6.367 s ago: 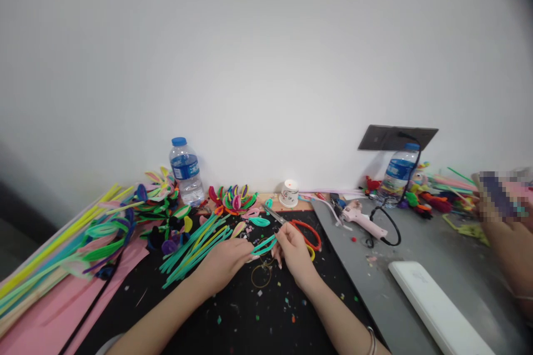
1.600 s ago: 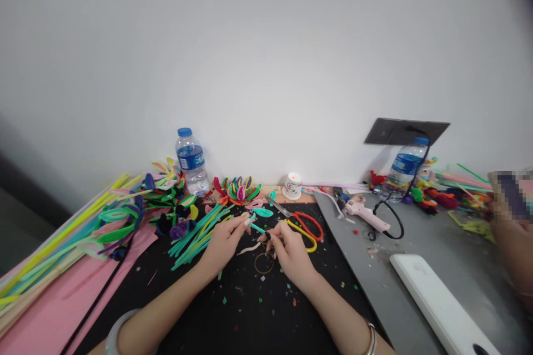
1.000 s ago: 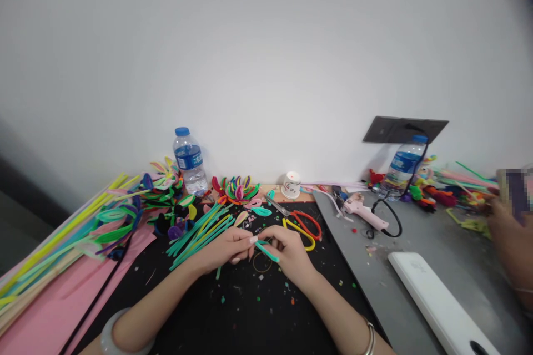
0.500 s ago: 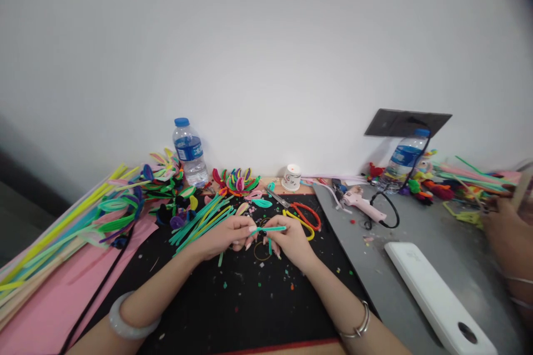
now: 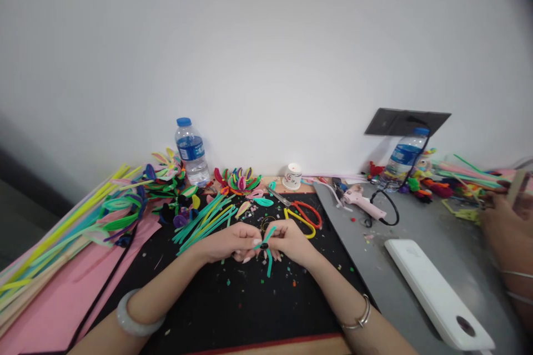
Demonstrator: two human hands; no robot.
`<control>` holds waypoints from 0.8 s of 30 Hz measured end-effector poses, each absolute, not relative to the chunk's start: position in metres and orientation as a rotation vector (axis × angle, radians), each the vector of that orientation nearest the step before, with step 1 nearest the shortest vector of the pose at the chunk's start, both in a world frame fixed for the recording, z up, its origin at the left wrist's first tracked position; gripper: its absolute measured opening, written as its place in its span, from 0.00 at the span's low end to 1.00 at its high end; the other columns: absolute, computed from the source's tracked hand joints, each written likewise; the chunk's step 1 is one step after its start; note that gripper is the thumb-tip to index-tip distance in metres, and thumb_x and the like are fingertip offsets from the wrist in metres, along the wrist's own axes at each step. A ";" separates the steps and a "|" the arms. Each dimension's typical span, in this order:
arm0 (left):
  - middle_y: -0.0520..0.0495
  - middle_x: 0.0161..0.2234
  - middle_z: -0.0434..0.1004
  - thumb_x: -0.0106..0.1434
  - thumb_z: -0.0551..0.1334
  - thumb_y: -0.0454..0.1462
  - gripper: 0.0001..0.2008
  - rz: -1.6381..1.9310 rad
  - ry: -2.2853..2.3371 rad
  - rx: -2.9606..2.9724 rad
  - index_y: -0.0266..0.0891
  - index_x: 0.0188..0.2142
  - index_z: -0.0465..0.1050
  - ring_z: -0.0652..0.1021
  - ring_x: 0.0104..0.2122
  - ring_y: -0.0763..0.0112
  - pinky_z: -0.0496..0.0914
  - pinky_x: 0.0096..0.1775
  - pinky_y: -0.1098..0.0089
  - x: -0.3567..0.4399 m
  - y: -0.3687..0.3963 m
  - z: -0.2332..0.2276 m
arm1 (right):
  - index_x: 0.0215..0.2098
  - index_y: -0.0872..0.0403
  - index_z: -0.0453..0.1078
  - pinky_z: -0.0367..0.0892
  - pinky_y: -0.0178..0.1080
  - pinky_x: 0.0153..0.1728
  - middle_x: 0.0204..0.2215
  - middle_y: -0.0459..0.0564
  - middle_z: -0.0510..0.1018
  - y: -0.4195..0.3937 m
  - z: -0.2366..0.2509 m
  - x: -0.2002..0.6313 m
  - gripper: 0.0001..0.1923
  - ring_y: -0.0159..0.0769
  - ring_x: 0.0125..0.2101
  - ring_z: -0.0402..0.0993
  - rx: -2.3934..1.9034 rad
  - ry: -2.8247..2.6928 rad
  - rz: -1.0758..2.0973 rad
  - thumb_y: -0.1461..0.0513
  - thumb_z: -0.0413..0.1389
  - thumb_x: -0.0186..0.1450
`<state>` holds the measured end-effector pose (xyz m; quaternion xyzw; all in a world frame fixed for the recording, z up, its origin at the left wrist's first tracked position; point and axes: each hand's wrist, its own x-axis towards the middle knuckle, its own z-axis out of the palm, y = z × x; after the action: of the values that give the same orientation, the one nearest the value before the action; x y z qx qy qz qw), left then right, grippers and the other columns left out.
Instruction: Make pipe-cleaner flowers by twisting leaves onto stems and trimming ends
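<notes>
Over the black mat (image 5: pixel 250 310), my left hand (image 5: pixel 228 242) and my right hand (image 5: pixel 291 241) meet fingertip to fingertip. Both pinch a short teal pipe cleaner (image 5: pixel 266 247) that is bent where the fingers grip it: one end points up, the other hangs down toward the mat. A small dark piece sits at the bend. Just behind the hands lie a thin wire ring (image 5: pixel 267 224), the red-handled scissors (image 5: pixel 303 212) and a yellow pipe cleaner loop (image 5: pixel 300 222). A bundle of teal and yellow pipe cleaners (image 5: pixel 204 221) lies to the left of my left hand.
Petal-shaped pipe cleaner pieces (image 5: pixel 237 182) and a water bottle (image 5: pixel 191 152) stand by the wall. A pink glue gun (image 5: pixel 360 203) with a black cord and a white flat device (image 5: pixel 433 294) lie on the grey surface. Another person's hand (image 5: pixel 502 222) works at the right edge.
The teal pipe cleaner was held level between my hands half a second ago; it is bent into an upright angle now. My hands have drawn closer together.
</notes>
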<state>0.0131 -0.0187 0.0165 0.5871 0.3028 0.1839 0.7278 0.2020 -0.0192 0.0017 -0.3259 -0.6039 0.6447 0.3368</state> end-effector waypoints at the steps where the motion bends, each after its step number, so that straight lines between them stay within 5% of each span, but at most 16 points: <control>1: 0.55 0.17 0.64 0.57 0.60 0.47 0.17 0.398 0.660 1.295 0.35 0.24 0.63 0.57 0.15 0.82 0.50 0.19 0.77 0.013 -0.019 0.016 | 0.21 0.56 0.66 0.56 0.28 0.12 0.12 0.39 0.69 -0.019 0.001 0.202 0.09 0.24 0.11 0.61 -0.847 -1.583 1.686 0.59 0.60 0.53; 13: 0.54 0.17 0.66 0.55 0.61 0.47 0.17 0.377 0.674 1.355 0.34 0.24 0.67 0.62 0.15 0.81 0.53 0.19 0.77 0.014 -0.019 0.011 | 0.20 0.56 0.62 0.49 0.26 0.13 0.12 0.37 0.64 -0.021 0.005 0.203 0.12 0.21 0.12 0.54 -0.844 -1.692 1.710 0.60 0.59 0.55; 24: 0.55 0.19 0.62 0.57 0.60 0.47 0.17 0.492 0.655 1.228 0.34 0.24 0.63 0.54 0.16 0.83 0.47 0.18 0.77 0.020 -0.021 0.019 | 0.23 0.55 0.61 0.46 0.26 0.10 0.13 0.37 0.65 -0.016 0.003 0.203 0.14 0.21 0.11 0.52 -0.862 -1.574 1.694 0.55 0.57 0.58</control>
<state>0.0202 -0.0211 0.0190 0.5599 0.2987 0.2241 0.7396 0.2031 -0.0160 0.0027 -0.3295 -0.6020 0.6479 0.3304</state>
